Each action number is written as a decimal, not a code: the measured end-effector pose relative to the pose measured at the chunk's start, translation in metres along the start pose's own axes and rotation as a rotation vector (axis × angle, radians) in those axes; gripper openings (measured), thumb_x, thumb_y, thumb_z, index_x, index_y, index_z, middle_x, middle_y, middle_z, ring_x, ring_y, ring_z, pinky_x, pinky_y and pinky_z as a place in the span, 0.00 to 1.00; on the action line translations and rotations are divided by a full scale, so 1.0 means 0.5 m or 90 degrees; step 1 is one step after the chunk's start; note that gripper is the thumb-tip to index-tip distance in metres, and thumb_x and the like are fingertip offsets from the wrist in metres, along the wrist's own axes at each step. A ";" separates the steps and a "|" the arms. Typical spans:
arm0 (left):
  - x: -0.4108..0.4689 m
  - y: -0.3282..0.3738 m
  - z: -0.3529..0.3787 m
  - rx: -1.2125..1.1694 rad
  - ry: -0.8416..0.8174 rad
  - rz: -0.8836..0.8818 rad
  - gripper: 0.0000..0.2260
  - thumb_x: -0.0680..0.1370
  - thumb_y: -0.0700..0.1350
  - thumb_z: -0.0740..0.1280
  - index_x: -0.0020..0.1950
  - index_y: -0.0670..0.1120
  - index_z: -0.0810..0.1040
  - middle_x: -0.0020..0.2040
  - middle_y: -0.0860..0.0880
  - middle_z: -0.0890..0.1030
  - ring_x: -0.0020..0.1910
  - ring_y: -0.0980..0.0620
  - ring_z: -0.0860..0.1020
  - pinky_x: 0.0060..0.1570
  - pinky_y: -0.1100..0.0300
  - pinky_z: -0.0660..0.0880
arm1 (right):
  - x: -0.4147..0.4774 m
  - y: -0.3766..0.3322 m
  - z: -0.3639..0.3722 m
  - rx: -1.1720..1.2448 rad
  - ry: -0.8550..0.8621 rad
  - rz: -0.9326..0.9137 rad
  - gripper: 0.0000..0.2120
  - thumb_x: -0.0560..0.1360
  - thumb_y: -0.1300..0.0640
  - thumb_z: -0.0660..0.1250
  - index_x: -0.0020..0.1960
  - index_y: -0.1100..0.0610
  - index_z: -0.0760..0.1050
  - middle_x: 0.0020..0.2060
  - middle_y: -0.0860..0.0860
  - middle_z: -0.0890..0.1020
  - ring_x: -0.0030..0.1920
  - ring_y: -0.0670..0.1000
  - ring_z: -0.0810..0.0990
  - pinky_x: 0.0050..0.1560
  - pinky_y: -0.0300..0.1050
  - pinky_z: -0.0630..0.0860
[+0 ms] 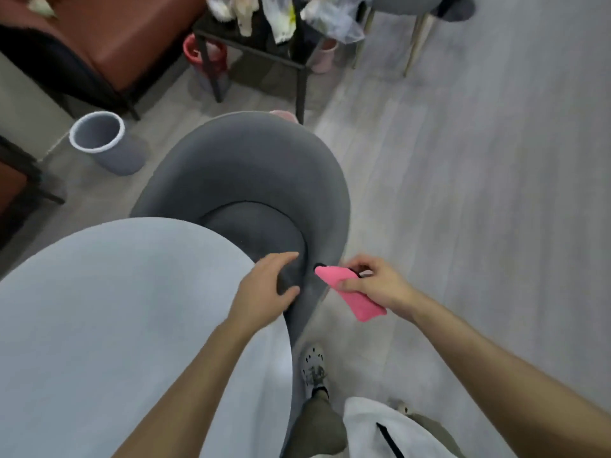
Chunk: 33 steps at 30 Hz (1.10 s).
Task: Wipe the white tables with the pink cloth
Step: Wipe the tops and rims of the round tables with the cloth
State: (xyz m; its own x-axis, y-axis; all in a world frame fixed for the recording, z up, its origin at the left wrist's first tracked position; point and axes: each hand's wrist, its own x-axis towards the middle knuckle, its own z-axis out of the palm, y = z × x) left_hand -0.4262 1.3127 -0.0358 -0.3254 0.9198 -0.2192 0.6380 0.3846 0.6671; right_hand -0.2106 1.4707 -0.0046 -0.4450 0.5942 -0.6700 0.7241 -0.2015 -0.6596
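- Left hand (267, 285), past the table (115, 309) rim, clasps the grey chair (244, 166).
- Right hand (377, 285), beside the table, pinches the folded pink cloth (350, 297), not touching it.
- Slide the chair clear first, then press the cloth flat.

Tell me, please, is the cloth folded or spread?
Folded: the cloth is a narrow, thick strip pinched by the right hand, not laid on the table.

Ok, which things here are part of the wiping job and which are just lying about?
Job: round white table; folded pink cloth, held in right hand; grey upholstered chair, gripped by left hand.
Lying about: grey cylindrical bin; black-framed side table piled with clutter; red bucket.
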 end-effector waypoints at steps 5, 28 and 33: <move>0.048 0.287 0.146 -0.040 -0.238 0.275 0.28 0.78 0.54 0.76 0.77 0.62 0.75 0.70 0.66 0.78 0.68 0.64 0.75 0.65 0.69 0.70 | -0.187 0.128 -0.132 0.275 0.119 0.040 0.18 0.77 0.51 0.80 0.63 0.56 0.82 0.53 0.57 0.89 0.46 0.55 0.88 0.47 0.48 0.83; -0.674 1.131 0.816 0.102 -0.906 0.734 0.42 0.78 0.44 0.73 0.82 0.75 0.58 0.62 0.56 0.82 0.42 0.44 0.85 0.53 0.51 0.84 | -1.246 0.935 -0.178 0.247 0.948 0.210 0.12 0.79 0.57 0.72 0.48 0.42 0.72 0.38 0.43 0.86 0.38 0.45 0.85 0.44 0.49 0.81; -0.731 1.258 0.957 0.051 -0.960 0.700 0.31 0.77 0.39 0.70 0.76 0.63 0.73 0.59 0.50 0.85 0.45 0.35 0.85 0.54 0.39 0.83 | -1.335 1.064 -0.250 0.202 1.011 0.207 0.07 0.78 0.56 0.75 0.48 0.46 0.78 0.50 0.40 0.78 0.46 0.47 0.83 0.50 0.49 0.83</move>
State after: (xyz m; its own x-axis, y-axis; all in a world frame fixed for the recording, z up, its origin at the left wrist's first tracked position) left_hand 0.4282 1.2557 0.1231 0.9865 -0.0057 -0.1638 0.1484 -0.3924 0.9077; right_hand 0.5375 1.0643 0.1341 0.7887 0.6097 0.0789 0.4541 -0.4912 -0.7433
